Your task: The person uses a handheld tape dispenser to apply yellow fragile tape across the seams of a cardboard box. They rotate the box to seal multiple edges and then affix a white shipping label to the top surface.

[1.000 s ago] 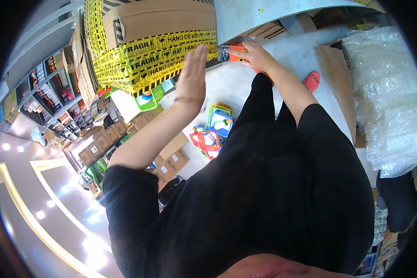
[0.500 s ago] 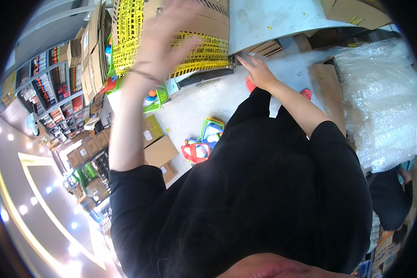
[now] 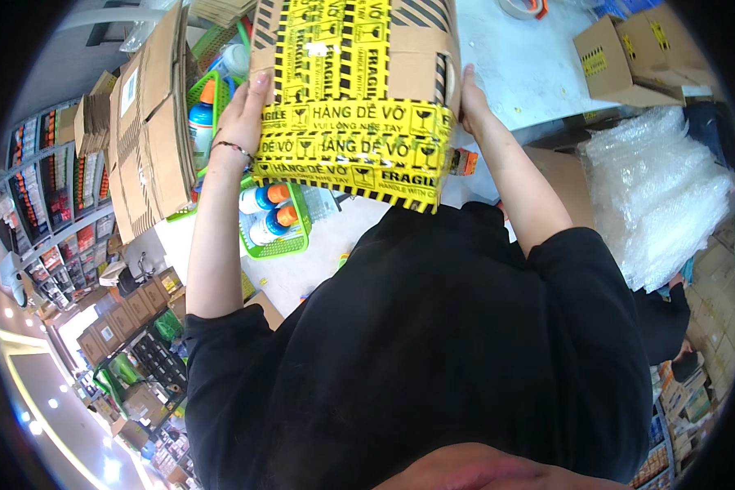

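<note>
A large cardboard box [image 3: 420, 69], banded with yellow-and-black warning tape, fills the top middle. Its left side is gripped by my left hand [image 3: 241, 122], which wears a thin bracelet. My right hand [image 3: 474, 102] holds the right side, fingertips partly behind the carton. Below the box, a green plastic basket [image 3: 290, 245] holds white-and-blue bottles [image 3: 265, 229] with orange caps. Another orange-capped bottle [image 3: 202, 122] is in a basket left of my left hand.
Flattened cardboard [image 3: 143, 155] is stacked at left, near shelving [image 3: 45, 196]. A pale worktop [image 3: 523, 65] carries open cartons [image 3: 604, 65] at upper right. Bubble wrap [image 3: 653, 196] lies right, beside another person [image 3: 665, 318] in dark clothes. More boxes [image 3: 118, 318] stand lower left.
Both hands have come onto the box's sides, the right one rising from lower down. The box now looks closer and shifted rightward, and the view has shifted, hiding most floor baskets.
</note>
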`<state>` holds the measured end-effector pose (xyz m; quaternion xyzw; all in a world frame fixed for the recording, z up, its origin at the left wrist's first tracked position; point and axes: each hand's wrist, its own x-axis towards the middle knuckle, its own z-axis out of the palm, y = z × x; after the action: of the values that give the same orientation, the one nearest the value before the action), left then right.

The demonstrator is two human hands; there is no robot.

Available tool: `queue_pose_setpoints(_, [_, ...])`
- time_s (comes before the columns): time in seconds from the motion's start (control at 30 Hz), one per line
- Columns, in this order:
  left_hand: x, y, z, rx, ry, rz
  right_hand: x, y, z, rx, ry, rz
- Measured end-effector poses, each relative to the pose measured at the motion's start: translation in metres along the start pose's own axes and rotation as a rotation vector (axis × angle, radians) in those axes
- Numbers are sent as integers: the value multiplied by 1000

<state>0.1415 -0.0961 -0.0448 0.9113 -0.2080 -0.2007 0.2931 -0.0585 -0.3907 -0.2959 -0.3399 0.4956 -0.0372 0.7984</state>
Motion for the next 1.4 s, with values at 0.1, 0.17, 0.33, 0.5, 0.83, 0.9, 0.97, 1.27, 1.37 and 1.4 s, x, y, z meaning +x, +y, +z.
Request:
queue_pose_setpoints(0.1, [2, -4, -9, -74, 22, -2, -13, -9, 14, 21, -73, -12])
queue_pose_setpoints(0.17, [6, -12, -15, -204, 20, -33, -24, -11, 18, 98, -87, 53])
queue_pose_setpoints(0.33, [1, -43, -15, -505, -7, -19, -63, -37, 8, -182, 54, -90])
queue_pose_setpoints(0.5, [-9, -76, 49, -792, -79, -220, -146, -112, -37, -551, 199, -255])
queue_pose_setpoints(0.83, [2, -25, 11, -470, 224, 272, -233, -145, -96, -1149, -56, -573])
queue_pose_setpoints(0.9, [-62, 16, 22, -130, 329, 591, -256, -115, -129, -1106, -118, -721])
queue_pose_setpoints(0.97, [-141, 54, 77, 128, 407, 641, -271, -86, -161, -1126, -213, -834])
queue_pose_setpoints(1.27, [-230, 106, 314, -1226, -37, -62, -229, 21, -170, -1108, -402, -959])
queue_pose_setpoints(1.37, [-229, 115, 332, -1242, 61, -136, -232, 25, -177, -1059, -365, -1166])
queue_pose_setpoints(1.4, [-234, 120, 339, -1234, 102, -200, -234, 24, -180, -1004, -392, -1167])
